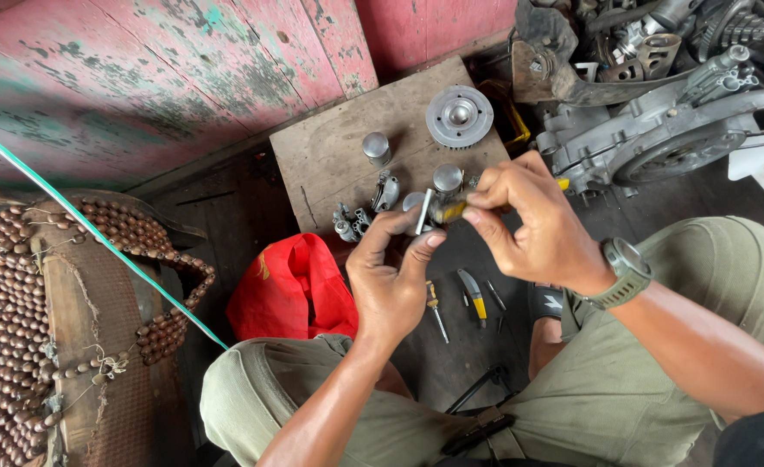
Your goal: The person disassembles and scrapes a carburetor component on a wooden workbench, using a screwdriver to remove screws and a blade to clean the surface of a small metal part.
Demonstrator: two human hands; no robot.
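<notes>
My left hand (389, 275) pinches a small silver metal part (423, 214) between thumb and fingers above my knees. My right hand (533, 220), with a grey watch on its wrist, grips a yellow-handled tool (448, 209) whose tip meets that part. Just beyond, on a wooden board (330, 151), lie a round toothed metal disc (459, 116), a silver cylinder (377, 147), another cylinder (448, 179) and several small engine pieces (360, 216).
A red plastic bag (291, 285) lies by my left knee. Small screwdrivers and a yellow-handled knife (473, 294) rest on the dark floor between my legs. An engine casing (658, 130) and greasy parts fill the upper right. A beaded seat cover (19, 329) is at left.
</notes>
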